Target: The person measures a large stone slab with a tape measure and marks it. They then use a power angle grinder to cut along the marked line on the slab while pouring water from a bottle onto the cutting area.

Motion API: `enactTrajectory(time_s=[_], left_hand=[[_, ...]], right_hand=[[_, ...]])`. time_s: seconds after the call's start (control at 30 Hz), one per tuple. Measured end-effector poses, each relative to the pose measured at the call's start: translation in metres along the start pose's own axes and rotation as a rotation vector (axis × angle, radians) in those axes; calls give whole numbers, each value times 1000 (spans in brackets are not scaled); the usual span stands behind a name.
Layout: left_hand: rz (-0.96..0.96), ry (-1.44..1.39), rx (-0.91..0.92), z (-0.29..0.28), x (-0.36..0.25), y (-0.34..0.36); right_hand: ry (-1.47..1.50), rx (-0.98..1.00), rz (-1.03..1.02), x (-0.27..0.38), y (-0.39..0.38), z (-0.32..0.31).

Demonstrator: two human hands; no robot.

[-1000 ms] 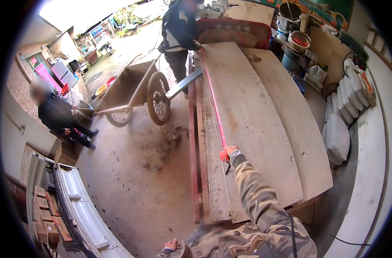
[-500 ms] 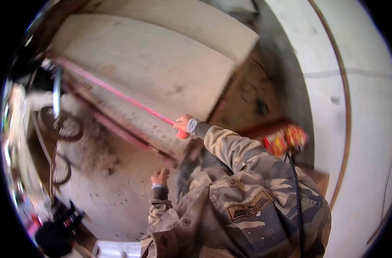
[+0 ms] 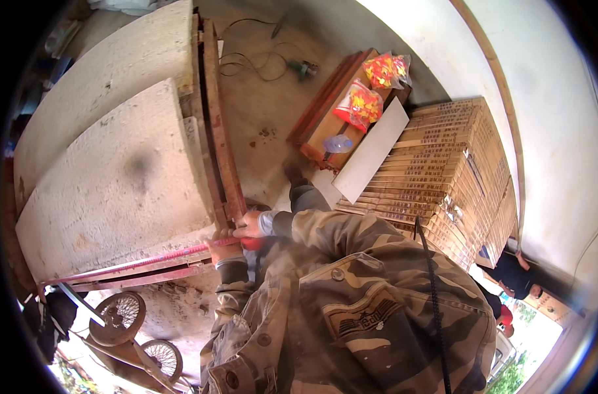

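Note:
My right hand [image 3: 250, 224] is closed on a red tape measure [image 3: 253, 242] at the near corner of a pale, rough board [image 3: 115, 180]. The pink tape strip [image 3: 135, 266] runs from it along the board's lower edge to the far left. My left hand [image 3: 221, 247] touches the strip just left of the case, its fingers blurred. A second pale board [image 3: 102, 72] lies beside the first, both on a reddish metal frame [image 3: 219, 118] whose end is near my right hand.
Dark-clothed person [image 3: 53, 315] at the tape's far end; two-wheeled cart [image 3: 135, 361] below left. Stacked cartons [image 3: 437, 164], white plank [image 3: 371, 151] and wooden piece [image 3: 309, 138] carrying bagged red-yellow items [image 3: 358, 105] at right; corded tool [image 3: 302, 69] on the floor; more people [image 3: 529, 282] lower right.
My view has swung down and rightward to the board's near end, revealing the cartons. My left hand has risen from away from the board to the tape beside my right hand.

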State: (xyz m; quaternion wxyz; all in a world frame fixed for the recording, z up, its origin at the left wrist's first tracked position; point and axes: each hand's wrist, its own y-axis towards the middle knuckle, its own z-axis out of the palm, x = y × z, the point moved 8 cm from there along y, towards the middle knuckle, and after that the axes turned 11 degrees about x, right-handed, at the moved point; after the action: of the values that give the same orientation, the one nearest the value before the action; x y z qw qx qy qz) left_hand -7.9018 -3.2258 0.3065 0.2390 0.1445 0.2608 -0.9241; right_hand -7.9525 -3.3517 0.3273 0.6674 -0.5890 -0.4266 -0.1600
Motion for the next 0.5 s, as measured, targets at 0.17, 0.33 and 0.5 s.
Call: enactTrajectory(time_s=[0.17,0.33,0.5], left_hand=[[16,253,-907,-49,3,-26],[100,177,-939,-66,10,-18],[-58,737,-643,-107,-2,33]], right_hand=[[72,-73,22,-92,-35,-51],[147,-271,64,-200,-126,-117],[424,-381,220,-336,-226,-148]])
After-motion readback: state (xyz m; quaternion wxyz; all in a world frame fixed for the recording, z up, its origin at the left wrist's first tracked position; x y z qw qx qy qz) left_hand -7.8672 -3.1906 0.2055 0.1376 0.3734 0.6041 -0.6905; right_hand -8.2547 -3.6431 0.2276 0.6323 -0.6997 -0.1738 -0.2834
